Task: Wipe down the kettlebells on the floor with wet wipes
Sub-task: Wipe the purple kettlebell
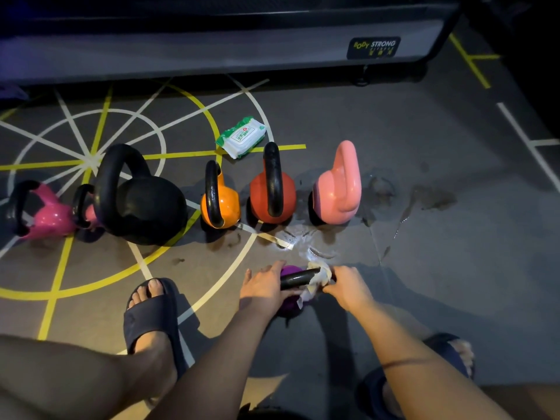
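A small purple kettlebell [290, 307] with a black handle stands on the floor just in front of me. My left hand [264, 287] grips the left end of its handle. My right hand [348, 284] presses a white wet wipe [316, 280] around the handle's right end. Farther away a row of kettlebells stands on the floor: pink [50, 216], big black [145, 204], orange [222, 204], red [272, 192] and light pink [338, 189]. Another small one sits mostly hidden behind the big black one.
A green and white pack of wet wipes [242, 136] lies behind the row. Wet patches [381, 192] spread on the floor beside the light pink kettlebell. A grey equipment base [212, 50] runs along the back. My feet in dark slides [151, 310] flank the purple kettlebell.
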Action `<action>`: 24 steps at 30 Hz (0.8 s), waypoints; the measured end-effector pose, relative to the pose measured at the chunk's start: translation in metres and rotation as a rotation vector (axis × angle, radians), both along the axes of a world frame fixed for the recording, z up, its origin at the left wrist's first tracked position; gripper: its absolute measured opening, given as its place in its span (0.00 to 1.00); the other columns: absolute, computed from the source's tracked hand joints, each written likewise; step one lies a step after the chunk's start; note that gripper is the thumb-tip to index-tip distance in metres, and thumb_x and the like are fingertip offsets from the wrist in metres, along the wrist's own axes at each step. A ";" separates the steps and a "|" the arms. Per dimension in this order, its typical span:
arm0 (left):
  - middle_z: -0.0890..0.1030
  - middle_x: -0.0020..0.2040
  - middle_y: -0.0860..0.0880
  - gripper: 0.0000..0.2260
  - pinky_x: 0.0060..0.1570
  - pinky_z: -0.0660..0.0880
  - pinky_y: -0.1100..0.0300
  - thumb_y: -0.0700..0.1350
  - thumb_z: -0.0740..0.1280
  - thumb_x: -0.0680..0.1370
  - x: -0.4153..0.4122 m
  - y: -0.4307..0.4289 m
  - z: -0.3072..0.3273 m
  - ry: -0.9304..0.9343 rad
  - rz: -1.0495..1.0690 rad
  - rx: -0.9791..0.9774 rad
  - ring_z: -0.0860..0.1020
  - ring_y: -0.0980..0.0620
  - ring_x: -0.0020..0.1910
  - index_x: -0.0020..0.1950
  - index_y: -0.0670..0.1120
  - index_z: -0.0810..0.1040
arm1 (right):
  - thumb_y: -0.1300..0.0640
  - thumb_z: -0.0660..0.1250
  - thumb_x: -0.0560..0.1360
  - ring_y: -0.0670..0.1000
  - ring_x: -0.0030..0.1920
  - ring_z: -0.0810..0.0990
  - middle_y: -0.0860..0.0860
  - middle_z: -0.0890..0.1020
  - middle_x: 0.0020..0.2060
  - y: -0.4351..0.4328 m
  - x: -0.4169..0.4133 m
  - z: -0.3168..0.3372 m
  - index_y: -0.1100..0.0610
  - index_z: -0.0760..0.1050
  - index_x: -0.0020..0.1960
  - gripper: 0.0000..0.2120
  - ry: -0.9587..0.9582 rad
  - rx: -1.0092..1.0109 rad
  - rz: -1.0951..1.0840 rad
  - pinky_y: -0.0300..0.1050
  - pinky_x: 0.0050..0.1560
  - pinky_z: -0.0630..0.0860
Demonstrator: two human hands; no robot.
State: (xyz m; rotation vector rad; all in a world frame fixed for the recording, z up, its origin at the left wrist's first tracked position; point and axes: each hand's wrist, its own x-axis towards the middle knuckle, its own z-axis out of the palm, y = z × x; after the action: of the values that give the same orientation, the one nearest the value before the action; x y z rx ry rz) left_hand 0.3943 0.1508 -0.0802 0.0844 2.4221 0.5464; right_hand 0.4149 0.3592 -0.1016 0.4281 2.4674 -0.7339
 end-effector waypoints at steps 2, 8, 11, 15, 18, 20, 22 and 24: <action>0.76 0.69 0.51 0.35 0.79 0.52 0.45 0.65 0.71 0.74 -0.001 -0.002 -0.001 0.003 0.011 0.004 0.72 0.47 0.71 0.77 0.57 0.63 | 0.55 0.73 0.73 0.53 0.36 0.77 0.51 0.79 0.34 0.009 0.008 -0.002 0.54 0.78 0.39 0.06 0.022 0.048 -0.056 0.48 0.37 0.74; 0.79 0.66 0.52 0.33 0.77 0.56 0.44 0.66 0.71 0.72 -0.001 -0.006 -0.005 -0.005 0.039 0.016 0.74 0.47 0.69 0.74 0.58 0.67 | 0.59 0.70 0.73 0.63 0.47 0.81 0.58 0.84 0.40 0.033 0.012 0.016 0.56 0.80 0.42 0.02 0.194 0.104 -0.410 0.49 0.43 0.73; 0.80 0.65 0.51 0.32 0.77 0.57 0.44 0.66 0.71 0.72 -0.001 -0.006 -0.002 -0.020 0.036 0.005 0.75 0.46 0.68 0.73 0.57 0.68 | 0.56 0.72 0.71 0.62 0.45 0.78 0.57 0.77 0.44 0.034 0.008 0.027 0.56 0.71 0.37 0.11 0.251 0.154 -0.396 0.49 0.41 0.69; 0.80 0.64 0.50 0.30 0.77 0.57 0.44 0.66 0.70 0.74 0.002 -0.003 0.003 -0.035 0.018 -0.011 0.75 0.45 0.67 0.72 0.56 0.70 | 0.58 0.72 0.68 0.56 0.37 0.73 0.51 0.73 0.38 0.009 0.003 0.033 0.53 0.67 0.34 0.14 0.334 0.036 -0.179 0.47 0.38 0.66; 0.81 0.61 0.51 0.25 0.76 0.58 0.44 0.64 0.69 0.75 0.003 -0.004 0.006 -0.027 0.035 -0.014 0.76 0.46 0.65 0.70 0.57 0.71 | 0.61 0.70 0.68 0.51 0.34 0.71 0.49 0.74 0.32 -0.007 0.002 0.026 0.57 0.71 0.38 0.07 0.205 -0.101 0.047 0.50 0.37 0.68; 0.82 0.59 0.51 0.22 0.75 0.59 0.45 0.62 0.68 0.77 0.003 -0.009 0.008 -0.014 0.045 -0.021 0.77 0.46 0.64 0.68 0.58 0.72 | 0.62 0.72 0.68 0.48 0.32 0.70 0.48 0.73 0.30 -0.004 0.003 0.024 0.58 0.69 0.39 0.11 0.139 -0.249 0.002 0.47 0.36 0.69; 0.82 0.57 0.50 0.19 0.75 0.61 0.45 0.59 0.67 0.78 0.002 -0.014 0.013 -0.009 0.054 -0.037 0.77 0.45 0.63 0.68 0.58 0.73 | 0.65 0.76 0.68 0.48 0.37 0.79 0.49 0.80 0.36 0.002 0.001 0.023 0.56 0.70 0.44 0.15 0.095 -0.422 -0.079 0.47 0.44 0.76; 0.82 0.56 0.49 0.18 0.74 0.64 0.46 0.57 0.67 0.79 0.002 -0.017 0.019 -0.001 0.066 -0.040 0.76 0.45 0.64 0.68 0.57 0.73 | 0.64 0.78 0.68 0.51 0.50 0.84 0.50 0.84 0.49 0.003 -0.001 0.022 0.50 0.73 0.55 0.22 0.082 -0.487 -0.108 0.48 0.57 0.79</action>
State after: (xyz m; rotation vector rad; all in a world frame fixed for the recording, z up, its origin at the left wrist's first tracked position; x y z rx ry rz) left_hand 0.3960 0.1336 -0.0614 -0.0134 2.4404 0.5269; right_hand 0.4142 0.3622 -0.0793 0.3487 2.2433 -1.3761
